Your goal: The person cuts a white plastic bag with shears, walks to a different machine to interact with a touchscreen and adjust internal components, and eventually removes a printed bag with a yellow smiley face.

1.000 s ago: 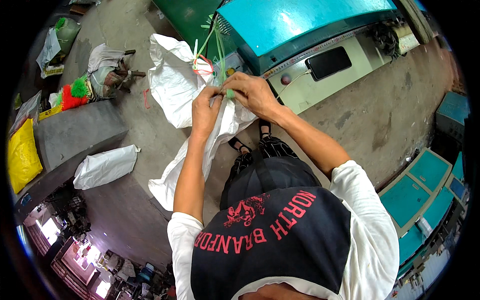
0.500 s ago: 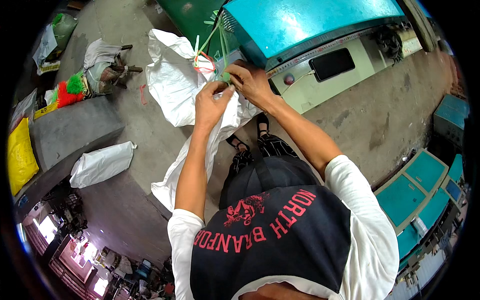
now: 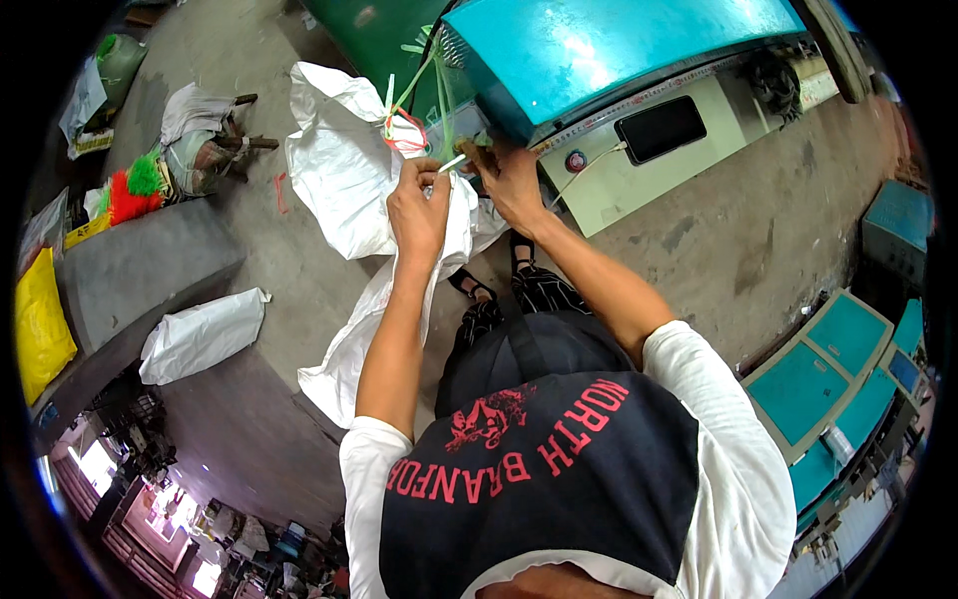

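Note:
My left hand point(image 3: 420, 212) is closed in a pinch on a short pale strip point(image 3: 453, 163) that sticks out from its fingertips. Just to its right, my right hand point(image 3: 511, 188) has its fingers bent together around something small and greenish that I cannot make out. Both hands work over a white woven sack point(image 3: 334, 180), which spreads beneath and to the left of them. Beyond the hands, light-green strips point(image 3: 443, 95) hang down from beside a coiled spring. A red cord loop point(image 3: 407, 132) is tangled at the sack's top edge.
A turquoise machine cover point(image 3: 609, 50) stands ahead, above a pale panel point(image 3: 599, 196) with a black phone point(image 3: 661, 131), its cable, and a red button point(image 3: 576, 161). Left are a draped stool point(image 3: 205, 150), a grey table point(image 3: 140, 265) and a folded white sack point(image 3: 205, 334). Turquoise machines point(image 3: 798, 399) stand right.
My hands have moved slightly apart from a joint pinch. The pale strip now shows between them, at my left fingertips. My right hand has turned and shifted a little.

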A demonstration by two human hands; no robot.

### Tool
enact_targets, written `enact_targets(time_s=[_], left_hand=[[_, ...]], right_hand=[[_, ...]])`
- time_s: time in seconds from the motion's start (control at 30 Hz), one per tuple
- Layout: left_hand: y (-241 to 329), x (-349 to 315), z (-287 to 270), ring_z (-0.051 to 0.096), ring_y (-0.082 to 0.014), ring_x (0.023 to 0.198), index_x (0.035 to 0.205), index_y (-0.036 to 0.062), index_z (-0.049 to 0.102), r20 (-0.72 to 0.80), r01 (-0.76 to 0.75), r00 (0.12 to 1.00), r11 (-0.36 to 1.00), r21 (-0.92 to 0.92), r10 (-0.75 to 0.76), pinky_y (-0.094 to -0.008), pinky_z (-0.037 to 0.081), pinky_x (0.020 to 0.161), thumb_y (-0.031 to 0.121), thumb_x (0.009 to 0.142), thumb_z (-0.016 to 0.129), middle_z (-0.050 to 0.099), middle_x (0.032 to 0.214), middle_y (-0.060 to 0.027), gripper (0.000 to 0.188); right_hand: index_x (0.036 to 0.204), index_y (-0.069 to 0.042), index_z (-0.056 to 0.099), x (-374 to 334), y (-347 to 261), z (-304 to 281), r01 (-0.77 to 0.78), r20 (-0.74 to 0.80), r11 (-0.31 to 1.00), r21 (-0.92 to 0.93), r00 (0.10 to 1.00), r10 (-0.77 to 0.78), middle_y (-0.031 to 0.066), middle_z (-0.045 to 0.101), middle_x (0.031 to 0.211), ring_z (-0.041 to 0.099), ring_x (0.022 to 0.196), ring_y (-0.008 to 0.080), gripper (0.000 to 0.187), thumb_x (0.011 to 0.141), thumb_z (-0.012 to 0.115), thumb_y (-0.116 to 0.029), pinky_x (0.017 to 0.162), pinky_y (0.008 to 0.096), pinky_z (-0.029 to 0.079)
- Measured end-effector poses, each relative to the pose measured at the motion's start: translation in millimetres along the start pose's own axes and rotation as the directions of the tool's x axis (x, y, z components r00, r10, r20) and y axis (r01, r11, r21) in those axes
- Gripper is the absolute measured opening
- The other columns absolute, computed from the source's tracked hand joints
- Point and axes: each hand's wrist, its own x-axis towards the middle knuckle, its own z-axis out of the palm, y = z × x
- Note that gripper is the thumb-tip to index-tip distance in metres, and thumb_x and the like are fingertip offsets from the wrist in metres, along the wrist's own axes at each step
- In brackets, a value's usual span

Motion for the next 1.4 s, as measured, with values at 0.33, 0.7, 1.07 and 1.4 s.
enact_targets(time_s=[0.33,0.7,1.07,1.4], left_hand=[[-11.0,9.4,1.5,0.059,-0.0095,0.066,0.099,-0.0013,0.069,0.131,0.158,0.980,0.987,-0.036,-0.152,-0.0247,0.046,0.062,0.011,0.078,0.066,0.068,0.073,-0.0086,0.024],[2.3,24.4,-9.5,0.061,-0.0277,0.081,0.087,0.0007,0.066,0.294,-0.239,0.946,0.908,0.345,0.137,-0.0362,0.048,0.068,0.015,0.078,0.067,0.061,0.090,-0.0147,0.017],[9.0,19.1,-16.9,0.062,-0.0349,0.072,0.083,-0.0033,0.061,0.285,-0.404,0.907,0.833,0.377,0.311,-0.0414,0.048,0.065,0.009,0.075,0.066,0.062,0.081,-0.0172,0.015],[1.1,33.6,-32.4,0.057,-0.0112,0.067,0.089,-0.0060,0.065,0.469,0.187,0.868,0.982,-0.005,-0.163,-0.0243,0.044,0.062,0.015,0.076,0.069,0.065,0.076,-0.0062,0.025]], right_hand=[[0.096,0.003,0.063,-1.5,40.8,25.0,-0.604,0.427,0.703,0.377,0.786,0.446,0.0073,0.066,0.088,0.061,0.078,0.0110,0.028,0.091,0.059,-0.024,0.063,0.0257,0.047],[0.103,0.006,0.061,8.7,30.8,15.6,-0.757,0.628,0.600,0.259,0.604,0.491,0.0078,0.065,0.091,0.059,0.076,0.0122,0.035,0.090,0.059,-0.027,0.064,0.0246,0.048],[0.113,0.003,0.050,-7.9,-27.4,-23.3,-0.550,0.559,0.776,0.308,0.765,0.320,0.0009,0.055,0.084,0.048,0.073,0.0094,0.054,0.080,0.071,-0.034,0.066,0.0243,0.041],[0.097,-0.005,0.052,-20.0,-34.6,-15.7,-0.099,0.274,0.973,-0.210,0.949,0.156,0.0120,0.058,0.077,0.057,0.068,0.0273,0.030,0.074,0.068,-0.017,0.064,0.0359,0.047]])
